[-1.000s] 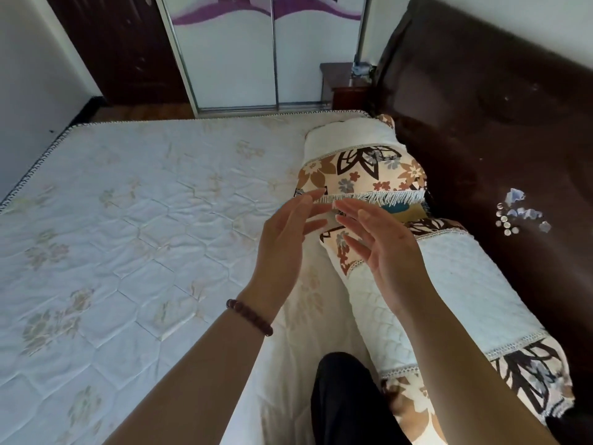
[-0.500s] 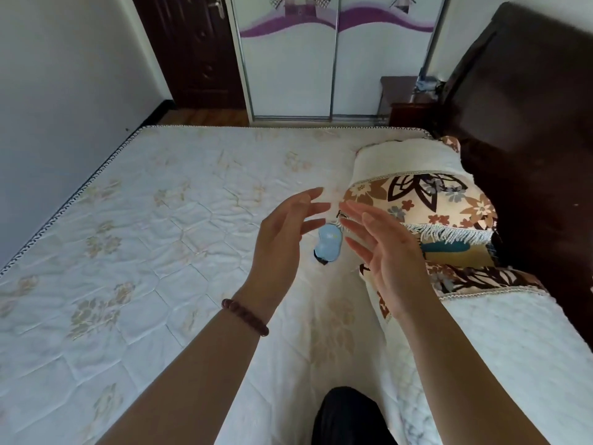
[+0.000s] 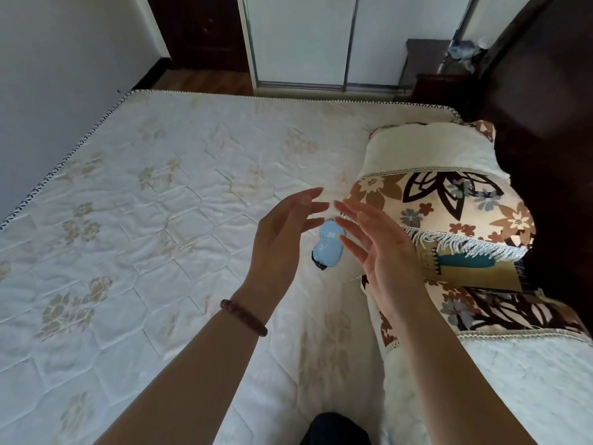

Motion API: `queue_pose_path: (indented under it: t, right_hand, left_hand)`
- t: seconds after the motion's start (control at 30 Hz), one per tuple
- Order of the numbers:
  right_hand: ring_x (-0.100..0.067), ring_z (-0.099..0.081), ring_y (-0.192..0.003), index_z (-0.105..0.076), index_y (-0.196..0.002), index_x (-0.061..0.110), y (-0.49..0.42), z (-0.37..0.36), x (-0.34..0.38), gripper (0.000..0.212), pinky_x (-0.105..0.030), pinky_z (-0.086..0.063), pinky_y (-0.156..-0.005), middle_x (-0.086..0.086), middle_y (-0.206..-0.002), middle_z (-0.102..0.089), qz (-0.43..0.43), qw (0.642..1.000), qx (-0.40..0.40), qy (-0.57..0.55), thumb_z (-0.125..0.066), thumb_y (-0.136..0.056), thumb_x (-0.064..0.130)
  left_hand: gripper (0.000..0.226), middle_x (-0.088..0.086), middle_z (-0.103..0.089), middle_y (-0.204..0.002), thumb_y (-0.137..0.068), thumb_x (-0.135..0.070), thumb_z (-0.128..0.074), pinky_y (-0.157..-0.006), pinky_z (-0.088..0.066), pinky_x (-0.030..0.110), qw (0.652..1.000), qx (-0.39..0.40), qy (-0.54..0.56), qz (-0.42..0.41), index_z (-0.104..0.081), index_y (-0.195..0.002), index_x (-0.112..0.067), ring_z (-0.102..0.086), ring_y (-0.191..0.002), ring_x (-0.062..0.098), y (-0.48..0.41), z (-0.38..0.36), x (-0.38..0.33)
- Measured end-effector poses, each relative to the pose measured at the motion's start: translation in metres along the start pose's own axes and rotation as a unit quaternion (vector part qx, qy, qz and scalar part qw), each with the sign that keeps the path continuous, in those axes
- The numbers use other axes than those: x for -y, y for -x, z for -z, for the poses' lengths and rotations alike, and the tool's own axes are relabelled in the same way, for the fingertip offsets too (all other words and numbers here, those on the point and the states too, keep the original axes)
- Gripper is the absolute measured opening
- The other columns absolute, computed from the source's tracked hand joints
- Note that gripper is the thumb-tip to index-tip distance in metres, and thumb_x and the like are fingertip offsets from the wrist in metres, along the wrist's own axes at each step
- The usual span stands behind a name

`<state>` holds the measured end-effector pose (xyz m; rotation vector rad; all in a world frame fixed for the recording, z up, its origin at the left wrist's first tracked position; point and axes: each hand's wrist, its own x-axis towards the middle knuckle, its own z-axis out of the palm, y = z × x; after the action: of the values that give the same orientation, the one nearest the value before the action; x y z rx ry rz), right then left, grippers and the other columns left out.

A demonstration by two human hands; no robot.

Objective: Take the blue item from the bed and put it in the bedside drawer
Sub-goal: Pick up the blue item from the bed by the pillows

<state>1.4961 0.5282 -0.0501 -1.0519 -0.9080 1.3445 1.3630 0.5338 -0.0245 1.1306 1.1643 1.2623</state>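
Note:
A light blue, peanut-shaped item [image 3: 328, 248] with a dark edge at its near end lies on the white quilted bed [image 3: 160, 220], just left of the pillows. My left hand [image 3: 282, 242] hovers to its left, fingers spread and holding nothing. My right hand [image 3: 382, 252] hovers to its right, palm facing the left hand, fingers apart, partly covering the item's right side. Neither hand touches the item. A dark bedside cabinet [image 3: 436, 81] stands at the far corner of the bed; no drawer front is visible.
Two floral pillows [image 3: 449, 203] lie along the dark headboard [image 3: 552, 123] on the right, with a cardboard piece [image 3: 475, 271] between them. A sliding wardrobe [image 3: 301, 43] and dark door stand beyond the bed. A grey wall runs along the left side.
The view has swung left and lowered, bringing the blue item into sight between my hands. Both hands keep the same spread pose, drawing slightly nearer to the item.

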Motion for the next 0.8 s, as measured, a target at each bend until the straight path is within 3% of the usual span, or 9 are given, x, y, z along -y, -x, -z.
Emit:
queue_pose_path:
  t: [0.37,0.63,0.8]
  right_hand:
    - [-0.016,-0.067,-0.108,-0.072,-0.092,0.03,-0.081,0.025,-0.046,0.022,-0.037,-0.05,-0.096,0.003,-0.114,-0.072,-0.026,0.999,-0.013,-0.017,-0.054,-0.094,0.018]
    - [-0.012,-0.067,-0.107,-0.075,-0.086,0.04,-0.125,0.046,-0.086,0.018,-0.034,-0.051,-0.093,0.01,-0.11,-0.073,-0.039,0.999,-0.015,0.01,-0.058,-0.083,0.034]
    - [-0.01,-0.068,-0.103,-0.074,-0.086,0.043,-0.149,0.059,-0.117,0.018,-0.034,-0.052,-0.092,0.016,-0.104,-0.074,-0.037,0.998,-0.03,0.033,-0.062,-0.09,0.03]
  left_hand:
    - [0.03,0.015,-0.068,-0.114,-0.099,-0.012,-0.037,-0.074,-0.049,0.013,1.0,-0.015,0.002,0.024,-0.063,-0.115,-0.006,-0.065,-0.104,0.022,-0.076,-0.012,0.05]
    - [0.028,0.012,-0.069,-0.111,-0.097,-0.013,-0.04,-0.068,-0.046,0.006,0.998,-0.023,-0.002,0.058,-0.066,-0.107,-0.01,-0.066,-0.1,0.016,-0.113,-0.017,0.095]
    - [0.023,0.007,-0.07,-0.109,-0.096,-0.016,-0.045,-0.069,-0.047,0.008,0.996,-0.037,-0.021,0.082,-0.067,-0.1,-0.017,-0.067,-0.098,0.014,-0.135,-0.02,0.13]
